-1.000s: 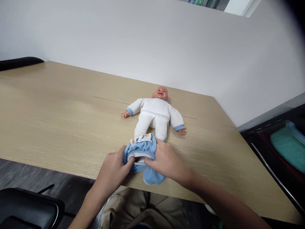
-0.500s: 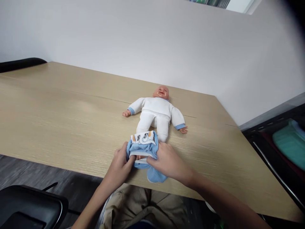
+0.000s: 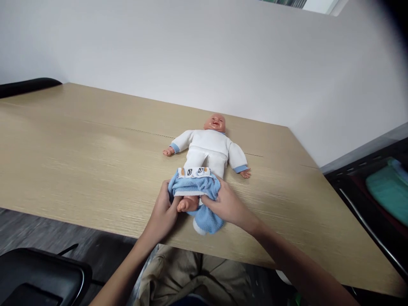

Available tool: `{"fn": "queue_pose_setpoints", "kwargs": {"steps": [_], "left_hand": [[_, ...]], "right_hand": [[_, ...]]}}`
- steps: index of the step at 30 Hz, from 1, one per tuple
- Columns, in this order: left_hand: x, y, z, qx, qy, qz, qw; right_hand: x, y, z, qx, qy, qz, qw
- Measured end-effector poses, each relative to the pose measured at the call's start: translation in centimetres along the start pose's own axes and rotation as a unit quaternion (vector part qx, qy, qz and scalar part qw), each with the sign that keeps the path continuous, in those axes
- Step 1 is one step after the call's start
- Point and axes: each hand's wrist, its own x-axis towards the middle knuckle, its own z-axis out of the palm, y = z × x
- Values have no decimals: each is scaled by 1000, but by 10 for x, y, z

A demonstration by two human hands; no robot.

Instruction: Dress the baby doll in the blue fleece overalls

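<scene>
Khaki trousers (image 3: 191,276) on the person's lap fill the bottom edge, with a black chair (image 3: 38,280) at the lower left. Two bare forearms reach up from there onto a pale wood-grain counter (image 3: 79,161).

The left hand (image 3: 162,212) and right hand (image 3: 228,204) meet near the counter's front edge. Both are closed on a bunched pair of blue baby pants (image 3: 196,187). The fingers (image 3: 170,199) of the left hand pinch its left side, and the right hand grips its right side. A white band printed with cartoon eyes shows along the far edge of the bunch. One empty blue leg trails toward the person.

A bare doll foot (image 3: 188,205) pokes out of the bunched fabric between the two hands. The doll (image 3: 210,148) lies on its back just beyond, head away from the person and arms spread, in a white suit with blue cuffs. The pants sit around its lower legs.

By the look of it, the pants are partway onto the doll's legs. Drawing them higher would call for an even two-handed pull, with the opening held wide so the fabric does not snag.

Beyond the doll, the counter runs to a plain white wall (image 3: 159,51). A dark shelf at the right holds a teal cloth (image 3: 387,191).
</scene>
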Motion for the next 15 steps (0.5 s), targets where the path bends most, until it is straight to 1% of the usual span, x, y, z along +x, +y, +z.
{"fn": "queue_pose_setpoints", "kwargs": {"steps": [2, 6, 8, 11, 13, 15], "left_hand": [[7, 4, 0, 5, -2, -8, 1000], [26, 15, -5, 1, -20, -2, 1000], [35, 23, -9, 6, -40, 5, 999], [42, 33, -21, 25, -96, 11, 995], [45, 37, -32, 41, -132, -4, 990], [47, 37, -43, 54, -164, -20, 985]], "right_hand": [[7, 4, -4, 7, 3, -13, 1000], [17, 15, -16, 50, -66, 17, 996], [18, 23, -23, 84, -85, 40, 992], [13, 37, -32, 128, -76, 81, 985], [8, 49, -38, 189, -51, 105, 975], [3, 62, -44, 256, -30, 111, 960]]}}
